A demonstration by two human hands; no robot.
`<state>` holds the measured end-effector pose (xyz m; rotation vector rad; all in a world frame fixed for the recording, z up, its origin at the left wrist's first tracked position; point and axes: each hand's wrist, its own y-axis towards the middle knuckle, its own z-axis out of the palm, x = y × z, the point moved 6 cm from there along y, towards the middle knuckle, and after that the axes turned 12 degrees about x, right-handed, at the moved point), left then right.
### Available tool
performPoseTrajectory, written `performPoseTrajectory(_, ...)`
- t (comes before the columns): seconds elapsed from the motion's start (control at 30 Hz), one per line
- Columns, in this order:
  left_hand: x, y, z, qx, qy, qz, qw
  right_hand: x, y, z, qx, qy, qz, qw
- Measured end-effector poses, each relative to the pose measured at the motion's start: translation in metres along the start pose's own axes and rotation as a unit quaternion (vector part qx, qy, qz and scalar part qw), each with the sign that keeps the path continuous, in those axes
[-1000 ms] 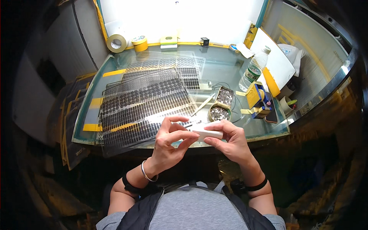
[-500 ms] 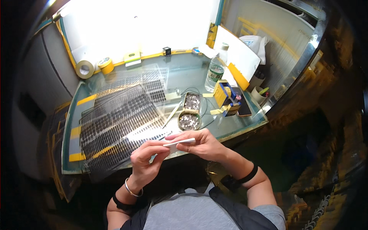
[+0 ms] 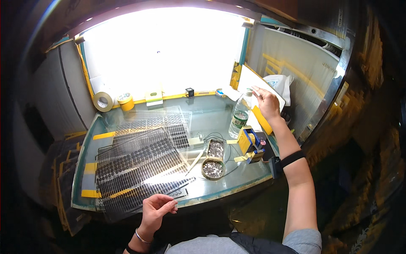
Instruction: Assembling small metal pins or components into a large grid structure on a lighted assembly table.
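Note:
My right hand (image 3: pixel 267 103) is raised at the back right, its fingertips drawn together beside the cap of a clear plastic bottle (image 3: pixel 240 118) with a green label. Whether they touch the cap, or pinch something small, I cannot make out. The bottle stands upright on the glass tabletop. Near the front edge, my left hand (image 3: pixel 158 210) is closed with thumb against fingers; anything between them is hidden. Beyond it lie overlapping clear sheets (image 3: pixel 141 156) with rows of dark shapes.
Right of the sheets sit a rectangular tub (image 3: pixel 216 149) and a round tub (image 3: pixel 213 168) of dark and white bits. A blue-and-yellow tape dispenser (image 3: pixel 250 144) stands right of them. Tape rolls (image 3: pixel 125 101) line the back left; a bright panel (image 3: pixel 165 51) rises behind.
My hands have parted. The right hand has gone up and right to the bottle cap; the left stays low near the table edge. The folded white piece they held is no longer visible.

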<state>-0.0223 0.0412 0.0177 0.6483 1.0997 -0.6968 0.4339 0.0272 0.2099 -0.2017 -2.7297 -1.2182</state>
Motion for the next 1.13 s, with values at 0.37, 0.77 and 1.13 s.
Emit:
performPoseTrajectory(0.37, 0.006, -0.007, -0.009, -0.004, -0.003, -0.021, 1.0, 0.008, 0.001, 0.022, 0.003, 0.039, 0.083, 0.996)
performPoseTrajectory(0.77, 0.001, -0.021, -0.02, -0.007, 0.004, -0.056, 0.998, -0.244, -0.006, -0.005, -0.232, 0.537, 0.294, 0.756)
performPoseTrajectory(1.13, 0.004, -0.022, -0.003, 0.095, -0.039, 0.022, 0.994, -0.177, 0.023, -0.02, -0.194, 0.4, 0.307, 0.841)
